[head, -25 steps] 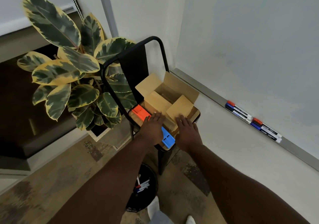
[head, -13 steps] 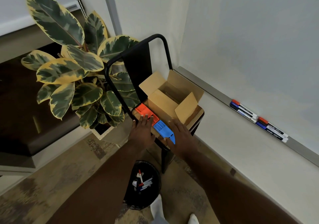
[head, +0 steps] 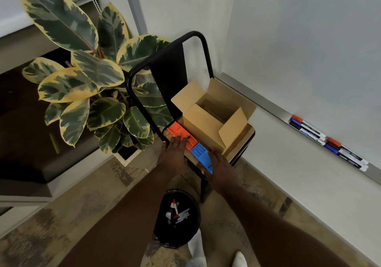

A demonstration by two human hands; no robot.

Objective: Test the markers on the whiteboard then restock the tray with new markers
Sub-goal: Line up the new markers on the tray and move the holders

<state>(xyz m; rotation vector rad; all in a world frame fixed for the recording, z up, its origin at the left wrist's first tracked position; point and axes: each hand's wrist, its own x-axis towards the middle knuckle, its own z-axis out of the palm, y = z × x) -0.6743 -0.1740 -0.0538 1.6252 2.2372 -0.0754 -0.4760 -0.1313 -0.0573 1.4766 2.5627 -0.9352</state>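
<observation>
An open cardboard box (head: 214, 122) stands on the seat of a black chair (head: 167, 69). In front of it lie an orange marker pack (head: 180, 131) and a blue marker pack (head: 200, 153). My left hand (head: 174, 153) rests flat on the near end of the orange pack, fingers straight. My right hand (head: 221, 163) lies along the right side of the blue pack with straight fingers, and the pack's near tip overlaps its thumb side. Red, blue and black markers (head: 307, 128) lie in the whiteboard tray (head: 268, 104), with more markers (head: 346, 153) further right.
A black bin (head: 177, 217) holding several discarded markers stands on the floor below the chair. A large potted plant (head: 92, 77) fills the left. The whiteboard (head: 309, 40) is on the right wall. My shoes (head: 198, 248) are near the bin.
Both hands have drawn back from the box's front flaps to the marker packs at the seat's front edge. The view has shifted slightly.
</observation>
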